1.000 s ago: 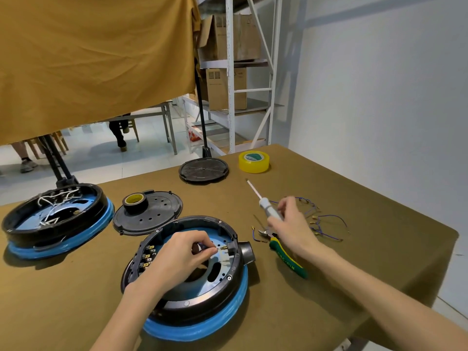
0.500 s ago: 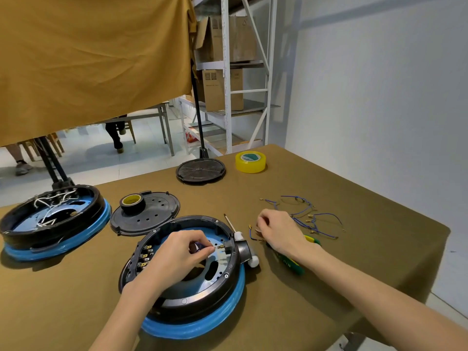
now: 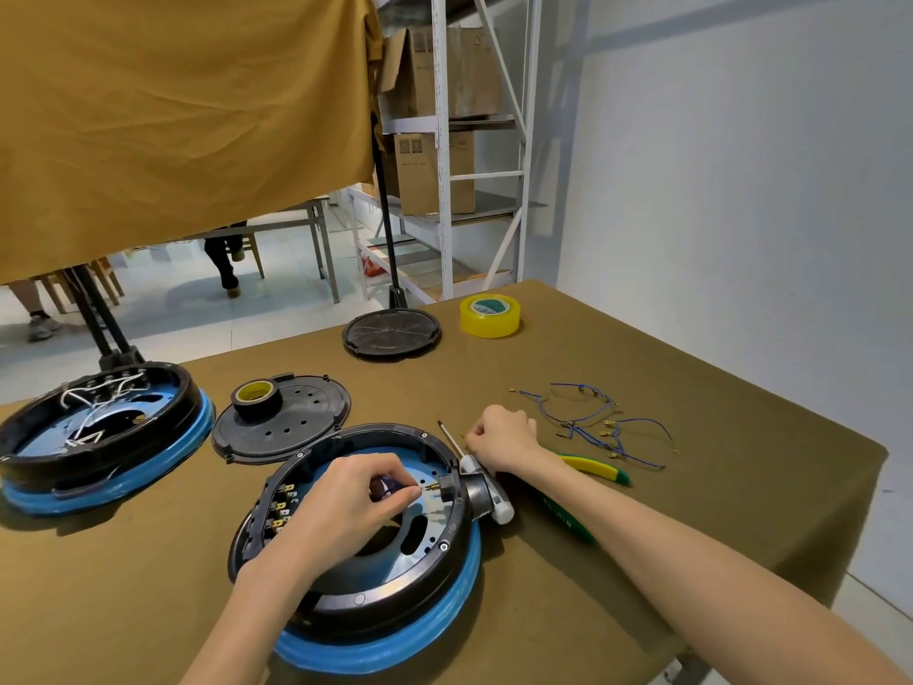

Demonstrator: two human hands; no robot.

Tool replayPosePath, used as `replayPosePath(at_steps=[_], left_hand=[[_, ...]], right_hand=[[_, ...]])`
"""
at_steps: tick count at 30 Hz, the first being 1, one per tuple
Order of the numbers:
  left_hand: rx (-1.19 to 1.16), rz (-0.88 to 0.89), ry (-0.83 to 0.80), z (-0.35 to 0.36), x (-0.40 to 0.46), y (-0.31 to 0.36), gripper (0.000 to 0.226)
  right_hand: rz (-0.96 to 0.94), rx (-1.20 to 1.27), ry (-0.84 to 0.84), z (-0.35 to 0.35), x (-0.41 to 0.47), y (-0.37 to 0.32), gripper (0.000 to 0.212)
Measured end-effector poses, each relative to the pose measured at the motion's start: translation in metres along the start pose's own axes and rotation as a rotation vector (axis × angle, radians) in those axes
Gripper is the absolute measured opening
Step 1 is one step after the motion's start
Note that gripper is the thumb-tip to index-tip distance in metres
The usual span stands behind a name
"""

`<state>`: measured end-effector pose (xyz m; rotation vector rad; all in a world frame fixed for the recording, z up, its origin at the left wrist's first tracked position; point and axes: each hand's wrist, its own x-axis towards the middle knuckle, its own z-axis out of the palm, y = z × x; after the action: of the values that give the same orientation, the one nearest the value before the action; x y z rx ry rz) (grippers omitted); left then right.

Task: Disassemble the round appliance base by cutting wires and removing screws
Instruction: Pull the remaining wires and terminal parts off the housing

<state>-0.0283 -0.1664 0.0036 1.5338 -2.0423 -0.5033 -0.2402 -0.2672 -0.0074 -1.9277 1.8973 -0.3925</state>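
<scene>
Head view: left hand [image 3: 346,506] pinches blue wire [image 3: 387,487] inside round base [image 3: 355,585]; at 2 o'clock, right hand [image 3: 504,437] curled on table [image 3: 691,511], grip contents cannot tell.

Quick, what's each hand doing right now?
Left hand: pinching a blue wire inside the round base.
Right hand: fingers curled; what it holds cannot be told.

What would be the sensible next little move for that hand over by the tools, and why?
Probably lift the yellow-and-green-handled cutters. The right hand rests curled on the table beside them, the white-handled screwdriver lies put down, and the left hand pinches a blue wire inside the black round base, seemingly ready for cutting.
</scene>
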Motion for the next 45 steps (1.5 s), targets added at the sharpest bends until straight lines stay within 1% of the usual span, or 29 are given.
replayPosePath(at_steps=[2, 3, 4, 5, 7, 8, 11, 12, 13, 14, 15, 16, 17, 18, 20, 21, 22, 25, 28, 32, 36, 40, 45], left_hand=[[-0.005, 0.002, -0.006, 0.000, 0.000, 0.000, 0.008], [-0.007, 0.002, -0.007, 0.001, 0.000, 0.000, 0.008], [-0.008, 0.001, -0.006, 0.001, 0.000, 0.000, 0.008], [-0.007, 0.000, -0.004, 0.000, 0.000, 0.000, 0.008], [-0.003, -0.001, -0.004, 0.000, 0.000, 0.000, 0.007], [-0.002, 0.000, -0.003, 0.000, 0.000, 0.000, 0.007], [-0.009, 0.006, 0.001, 0.000, -0.001, 0.000, 0.007], [-0.007, 0.011, 0.002, 0.000, -0.001, 0.000, 0.007], [-0.001, 0.019, 0.004, 0.000, -0.001, 0.000, 0.006], [0.008, 0.029, 0.006, 0.000, -0.001, 0.000, 0.004], [0.013, 0.043, 0.009, 0.000, -0.001, 0.001, 0.003], [0.013, 0.055, 0.011, 0.001, -0.001, 0.002, 0.006], [0.004, 0.066, 0.008, 0.002, -0.001, 0.003, 0.010], [-0.003, 0.074, 0.002, 0.002, -0.002, 0.004, 0.012], [-0.004, 0.083, -0.005, 0.002, -0.002, 0.006, 0.013], [-0.001, 0.086, -0.002, 0.002, -0.001, 0.007, 0.012], [0.007, 0.091, 0.003, 0.002, -0.001, 0.009, 0.012], [0.051, 0.125, 0.038, 0.003, -0.001, 0.013, 0.010], [0.087, 0.144, 0.039, 0.005, -0.001, 0.016, 0.006], [0.099, 0.132, 0.017, 0.007, 0.002, 0.018, 0.004], [0.131, 0.127, 0.011, 0.007, 0.013, 0.017, 0.003], [0.074, 0.125, 0.041, 0.010, 0.014, 0.011, 0.003], [0.076, 0.131, 0.063, 0.012, 0.009, 0.012, 0.004]], right_hand=[[0.007, 0.251, -0.037, -0.002, 0.007, -0.006, 0.033], [0.012, 0.376, -0.023, -0.004, 0.011, -0.006, 0.033], [0.022, 0.432, 0.017, -0.009, 0.016, -0.003, 0.032], [0.019, 0.390, 0.078, -0.015, 0.021, 0.003, 0.031], [0.044, 0.135, 0.228, -0.027, 0.030, 0.023, 0.021], [0.067, 0.023, 0.272, -0.031, 0.033, 0.036, 0.019], [0.078, -0.236, 0.278, -0.036, 0.032, 0.061, 0.023], [0.046, -0.262, 0.324, -0.035, 0.028, 0.062, 0.024], [-0.016, -0.234, 0.396, -0.034, 0.023, 0.059, 0.024], [-0.106, -0.153, 0.452, -0.033, 0.016, 0.050, 0.023], [-0.211, -0.028, 0.455, -0.032, 0.006, 0.039, 0.021], [-0.302, 0.113, 0.387, -0.030, -0.005, 0.025, 0.020], [-0.357, 0.223, 0.267, -0.025, -0.017, 0.009, 0.021], [-0.373, 0.286, 0.136, -0.019, -0.028, -0.006, 0.025], [-0.327, 0.312, -0.054, -0.007, -0.041, -0.027, 0.033], [-0.308, 0.309, -0.104, -0.001, -0.045, -0.032, 0.034], [-0.300, 0.312, -0.121, 0.004, -0.048, -0.033, 0.034], [-0.307, 0.361, -0.060, 0.007, -0.053, -0.030, 0.034], [-0.343, 0.353, -0.030, 0.007, -0.054, -0.023, 0.035], [-0.364, 0.385, -0.044, 0.008, -0.051, -0.019, 0.035], [-0.420, 0.371, -0.099, 0.005, -0.038, -0.024, 0.036], [-0.427, 0.403, -0.099, 0.009, -0.033, -0.024, 0.035], [-0.422, 0.412, -0.098, 0.009, -0.035, -0.022, 0.036]])
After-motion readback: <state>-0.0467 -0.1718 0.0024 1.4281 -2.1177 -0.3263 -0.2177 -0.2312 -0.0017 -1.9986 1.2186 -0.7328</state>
